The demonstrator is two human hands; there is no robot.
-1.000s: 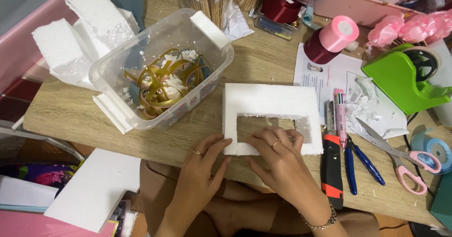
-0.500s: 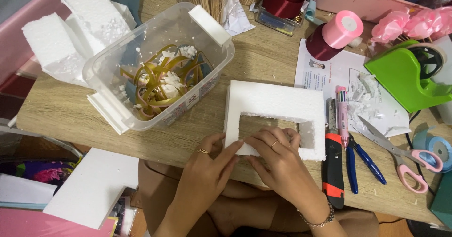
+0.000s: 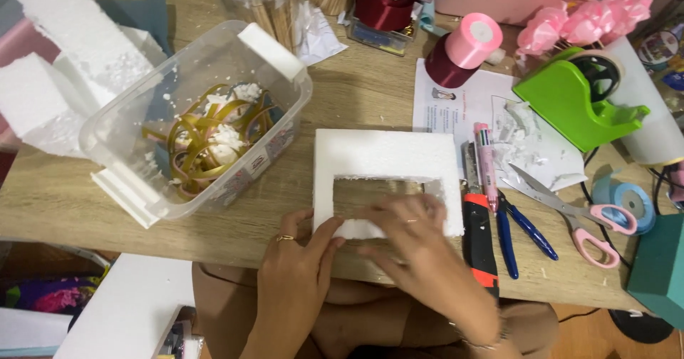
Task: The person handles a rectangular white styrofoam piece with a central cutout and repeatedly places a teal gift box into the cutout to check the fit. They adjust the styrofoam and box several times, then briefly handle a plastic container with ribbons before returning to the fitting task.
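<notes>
A white foam frame (image 3: 385, 161) with a rectangular hole cut in it lies flat on the wooden table (image 3: 356, 88). My left hand (image 3: 293, 277) presses its near left corner with the thumb, a ring on one finger. My right hand (image 3: 420, 252) is blurred and lies over the frame's near edge and lower right part, fingers spread on the foam. Both hands touch the foam frame at the table's front edge.
A clear plastic box (image 3: 192, 124) with gold ribbon and foam scraps stands left. Right of the frame lie a red-black utility knife (image 3: 479, 241), pens (image 3: 486, 163), pink-handled scissors (image 3: 570, 213), a green tape dispenser (image 3: 573, 99), ribbon spools (image 3: 463, 49). Foam blocks (image 3: 64, 59) sit far left.
My right hand has slid left along the frame's near edge and is blurred with motion. The left hand stays at the near left corner.
</notes>
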